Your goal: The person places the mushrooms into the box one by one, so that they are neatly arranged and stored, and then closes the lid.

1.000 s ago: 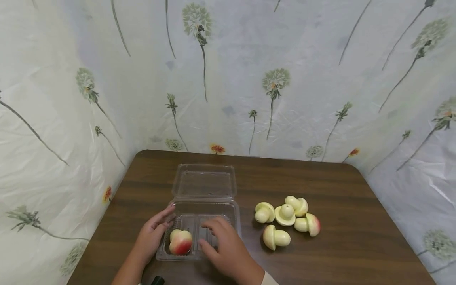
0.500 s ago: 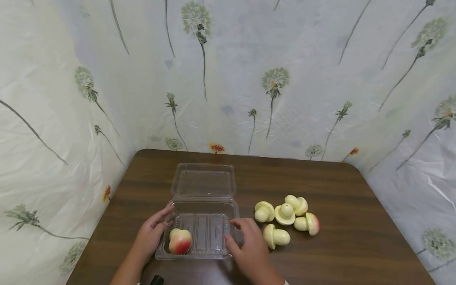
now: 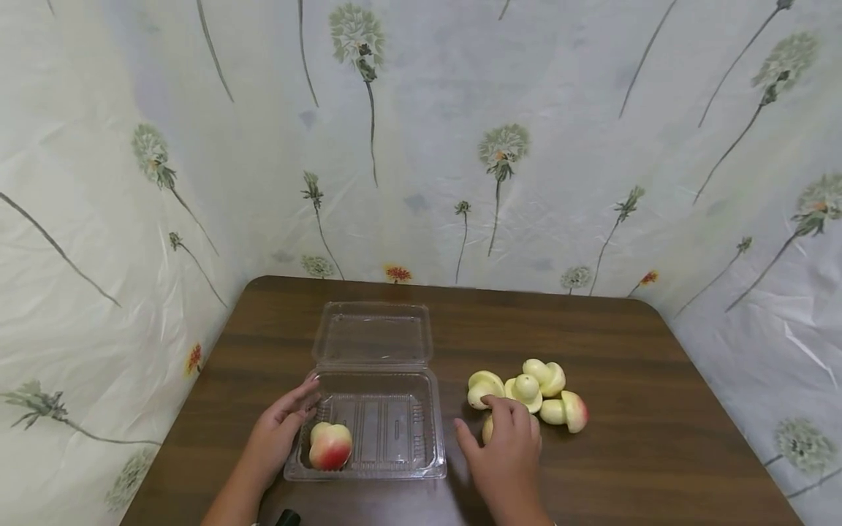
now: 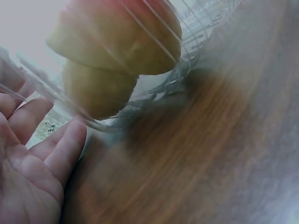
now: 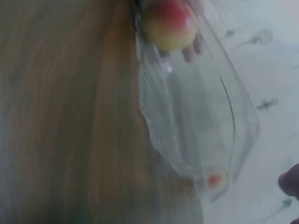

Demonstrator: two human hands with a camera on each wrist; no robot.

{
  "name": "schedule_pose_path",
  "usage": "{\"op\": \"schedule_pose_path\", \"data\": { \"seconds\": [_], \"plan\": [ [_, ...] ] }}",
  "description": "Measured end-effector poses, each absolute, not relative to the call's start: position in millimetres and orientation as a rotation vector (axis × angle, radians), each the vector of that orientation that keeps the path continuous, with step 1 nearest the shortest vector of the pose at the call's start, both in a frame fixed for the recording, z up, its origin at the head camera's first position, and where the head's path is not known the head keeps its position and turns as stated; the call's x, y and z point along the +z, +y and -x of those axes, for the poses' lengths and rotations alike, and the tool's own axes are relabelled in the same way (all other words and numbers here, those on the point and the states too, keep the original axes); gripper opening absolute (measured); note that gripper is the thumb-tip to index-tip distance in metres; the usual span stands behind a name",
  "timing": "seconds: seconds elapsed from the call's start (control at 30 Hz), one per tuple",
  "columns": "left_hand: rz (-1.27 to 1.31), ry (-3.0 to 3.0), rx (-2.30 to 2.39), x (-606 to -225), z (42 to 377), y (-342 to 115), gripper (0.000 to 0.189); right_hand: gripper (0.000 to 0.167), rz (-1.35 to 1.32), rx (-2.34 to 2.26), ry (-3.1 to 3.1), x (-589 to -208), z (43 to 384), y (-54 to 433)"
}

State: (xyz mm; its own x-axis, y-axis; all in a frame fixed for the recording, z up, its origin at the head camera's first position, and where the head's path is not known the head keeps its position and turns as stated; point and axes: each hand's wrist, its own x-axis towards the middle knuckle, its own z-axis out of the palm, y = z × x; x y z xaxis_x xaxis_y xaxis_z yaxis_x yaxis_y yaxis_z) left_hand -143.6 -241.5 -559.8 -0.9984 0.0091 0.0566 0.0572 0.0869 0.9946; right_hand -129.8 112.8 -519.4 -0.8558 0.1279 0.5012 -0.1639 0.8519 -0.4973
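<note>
A clear plastic clamshell container [image 3: 435, 431] lies on the table with its lid folded back. One toy mushroom [image 3: 331, 447] with a red and cream cap sits in its near left corner. Along the container's left wall rests my left hand [image 3: 278, 435], fingers extended and touching the outside. In the left wrist view its fingertips [image 4: 77, 128] meet the plastic just below the mushroom. Over on the right, my right hand [image 3: 506, 456] hovers above the nearest loose mushroom [image 3: 487, 429] with thumb and fingers apart, covering most of it. Contact there cannot be made out.
Several more pale yellow mushrooms [image 3: 525, 389] lie grouped beyond my right hand. A small dark object [image 3: 288, 518] shows at the bottom edge. The wooden table [image 3: 625, 453] meets a flower-printed curtain [image 3: 421, 146] at the back and sides.
My right hand has moved right, from above the container to the nearest loose mushroom. My left hand stays at the container's left side.
</note>
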Motion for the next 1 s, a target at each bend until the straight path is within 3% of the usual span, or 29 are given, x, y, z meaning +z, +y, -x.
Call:
{"op": "schedule_pose_path", "data": {
  "seconds": [0.2,0.53,1.0],
  "plan": [
    [0.066,-2.292,-2.106,-561,143,-241,0.05,0.063,0.134,0.69,-2.614,-520,129,130],
    [0.129,-2.239,-2.099,-561,144,-240,0.049,0.068,0.169,0.693,-2.763,-519,128,146],
    [0.078,-2.259,-2.116,-560,145,-240,0.05,0.061,0.141,0.734,-2.822,-522,128,156]
  ]
}}
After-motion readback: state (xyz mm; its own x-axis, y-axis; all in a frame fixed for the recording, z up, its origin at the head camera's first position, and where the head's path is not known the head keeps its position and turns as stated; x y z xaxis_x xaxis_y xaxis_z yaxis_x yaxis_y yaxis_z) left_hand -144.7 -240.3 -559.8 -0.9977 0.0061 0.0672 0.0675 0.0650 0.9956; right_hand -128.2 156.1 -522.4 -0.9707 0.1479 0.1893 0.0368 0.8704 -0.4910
